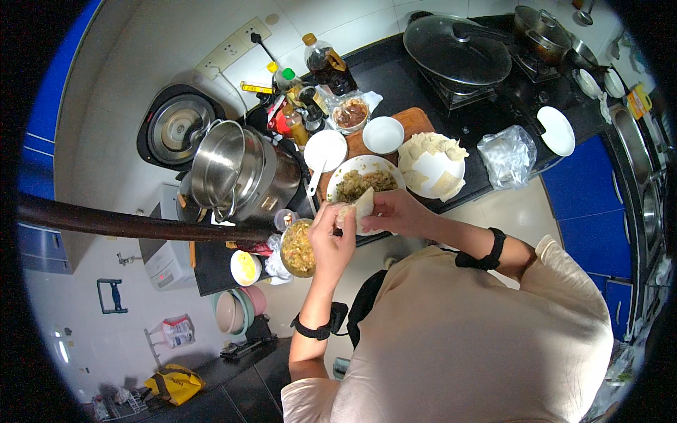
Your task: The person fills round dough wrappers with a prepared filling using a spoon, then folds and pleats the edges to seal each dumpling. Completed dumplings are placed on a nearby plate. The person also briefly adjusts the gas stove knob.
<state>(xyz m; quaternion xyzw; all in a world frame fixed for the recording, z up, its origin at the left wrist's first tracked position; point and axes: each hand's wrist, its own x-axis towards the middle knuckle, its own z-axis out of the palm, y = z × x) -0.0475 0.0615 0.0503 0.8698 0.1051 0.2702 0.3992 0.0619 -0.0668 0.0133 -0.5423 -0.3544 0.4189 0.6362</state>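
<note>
Over the front of a white plate of minced filling (336, 168), a pale, folded dough dumpling (365, 203) is held between my two hands. My left hand (334, 232) pinches its near side with thumb and fingers. The fingertips of my right hand (399, 211) press its other side. A mound of greenish-brown filling (365, 185) lies in the plate, partly hidden by the dumpling and fingers. Just right of it, a white plate (426, 168) bears several folded dumplings (431, 145) around its rim. Beside my left wrist is a bowl of yellowish chopped filling (298, 248), partly covered by the hand.
A wooden board (415, 122) lies beneath the dishes, with a white bowl (383, 135) on it. Left stands a steel pot (219, 164); bottles (328, 66) line the wall. A lidded wok (455, 50) sits on the stove. A plastic bag (508, 156) lies near the counter edge.
</note>
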